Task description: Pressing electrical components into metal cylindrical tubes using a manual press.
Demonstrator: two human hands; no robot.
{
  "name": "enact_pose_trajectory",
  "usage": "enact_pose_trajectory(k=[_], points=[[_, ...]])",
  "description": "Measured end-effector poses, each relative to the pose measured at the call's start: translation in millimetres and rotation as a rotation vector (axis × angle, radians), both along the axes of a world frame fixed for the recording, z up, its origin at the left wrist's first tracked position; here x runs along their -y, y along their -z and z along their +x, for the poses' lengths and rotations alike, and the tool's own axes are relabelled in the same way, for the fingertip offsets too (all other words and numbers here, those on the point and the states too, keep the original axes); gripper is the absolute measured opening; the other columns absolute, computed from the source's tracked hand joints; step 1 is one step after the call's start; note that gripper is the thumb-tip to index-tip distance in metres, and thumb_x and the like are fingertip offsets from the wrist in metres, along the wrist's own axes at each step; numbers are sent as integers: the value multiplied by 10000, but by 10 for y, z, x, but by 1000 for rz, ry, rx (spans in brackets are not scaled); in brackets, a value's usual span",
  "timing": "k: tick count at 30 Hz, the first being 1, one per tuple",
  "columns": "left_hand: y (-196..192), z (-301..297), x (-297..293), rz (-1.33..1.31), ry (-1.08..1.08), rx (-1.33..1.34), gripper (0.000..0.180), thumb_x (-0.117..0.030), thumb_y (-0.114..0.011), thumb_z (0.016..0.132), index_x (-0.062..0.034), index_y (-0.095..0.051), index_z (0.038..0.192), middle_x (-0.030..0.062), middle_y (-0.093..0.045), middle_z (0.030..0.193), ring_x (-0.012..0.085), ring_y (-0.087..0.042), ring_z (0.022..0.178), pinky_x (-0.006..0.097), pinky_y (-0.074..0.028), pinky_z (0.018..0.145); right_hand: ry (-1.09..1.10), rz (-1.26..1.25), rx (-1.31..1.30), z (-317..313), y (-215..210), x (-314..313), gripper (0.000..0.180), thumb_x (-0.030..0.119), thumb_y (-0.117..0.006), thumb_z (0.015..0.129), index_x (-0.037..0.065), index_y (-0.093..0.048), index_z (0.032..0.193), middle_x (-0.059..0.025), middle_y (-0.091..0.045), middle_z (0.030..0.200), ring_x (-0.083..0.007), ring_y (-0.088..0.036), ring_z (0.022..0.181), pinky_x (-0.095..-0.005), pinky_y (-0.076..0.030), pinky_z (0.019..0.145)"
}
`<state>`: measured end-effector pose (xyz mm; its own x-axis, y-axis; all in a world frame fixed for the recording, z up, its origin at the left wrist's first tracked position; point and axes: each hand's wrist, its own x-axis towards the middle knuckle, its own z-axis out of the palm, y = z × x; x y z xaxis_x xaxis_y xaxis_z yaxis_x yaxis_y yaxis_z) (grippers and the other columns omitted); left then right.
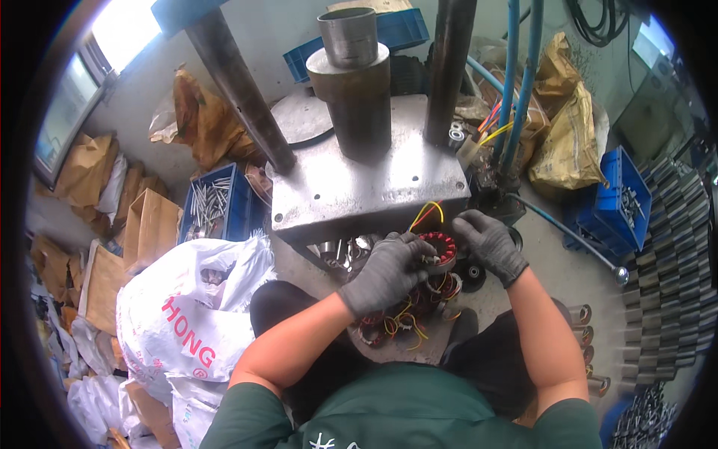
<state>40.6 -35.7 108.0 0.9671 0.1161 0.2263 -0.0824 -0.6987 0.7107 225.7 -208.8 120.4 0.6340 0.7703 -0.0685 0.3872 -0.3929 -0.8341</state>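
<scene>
Between my gloved hands sits a ring-shaped motor stator [446, 262] with red windings around its upper rim. My left hand [387, 271], in a grey glove, is closed on its left side, fingertips over the rim. Yellow and red lead wires [428, 212] loop up from the stator toward the press. My right hand [490, 245], gloved too, is at the stator's right edge with bent fingers; what they pinch, if anything, is hidden. Below, between my legs, more wound stators [407, 318] with yellow, red and green wires lie in a heap, partly covered by my left forearm and hand.
Right ahead stands a metal press table [374, 187] with a thick ram [351, 105] and two columns. A white woven sack [187, 314] and a blue bin of metal rods [213, 202] are at left. At right stand a blue bin [617, 198] and stacked metal cores [669, 277].
</scene>
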Motion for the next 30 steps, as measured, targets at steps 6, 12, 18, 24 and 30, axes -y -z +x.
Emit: enact_pose_trajectory(k=[6, 12, 18, 24, 30], points=[[-343, -88, -102, 187, -4, 443, 431, -54, -851, 747, -152, -721, 1146, 82, -693, 1206, 328, -657, 1075, 463, -505, 919, 4, 522, -874, -288, -308, -16, 349, 274, -624, 1062, -1, -670, 1272, -105, -724, 1175, -182, -716, 1048, -346, -614, 896], [-205, -56, -104, 24, -150, 701, 639, -22, -880, 759, -127, -630, 1338, 167, -586, 1383, 377, -638, 1220, 444, -574, 961, -73, 751, -947, -271, -258, -60, 421, 235, -648, 1003, -6, -609, 1345, -131, -708, 1245, -236, -700, 1135, -389, -566, 1027], [-203, -64, -132, -234, -197, 492, 855, -25, -894, 766, -112, -485, 1512, 178, -598, 1371, 366, -647, 1245, 442, -581, 1012, -75, 757, -868, -346, -373, -85, 491, 189, -678, 935, 3, -583, 1379, -143, -705, 1257, -259, -702, 1138, -413, -567, 1029], [-46, -65, -175, -226, -153, 553, 956, 44, -878, 784, -144, -414, 1598, 112, -608, 1398, 242, -663, 1238, 385, -590, 1014, -123, 751, -834, -340, -381, -21, 526, 166, -719, 928, -26, -584, 1399, -162, -677, 1335, -265, -685, 1199, -405, -587, 1019], [-63, -59, -206, -201, -116, 596, 911, 82, -828, 746, -140, -459, 1548, 177, -638, 1326, 358, -661, 1159, 426, -584, 936, -99, 719, -764, -313, -326, 23, 605, 215, -741, 920, -33, -568, 1444, -150, -669, 1373, -239, -668, 1220, -392, -555, 1051]])
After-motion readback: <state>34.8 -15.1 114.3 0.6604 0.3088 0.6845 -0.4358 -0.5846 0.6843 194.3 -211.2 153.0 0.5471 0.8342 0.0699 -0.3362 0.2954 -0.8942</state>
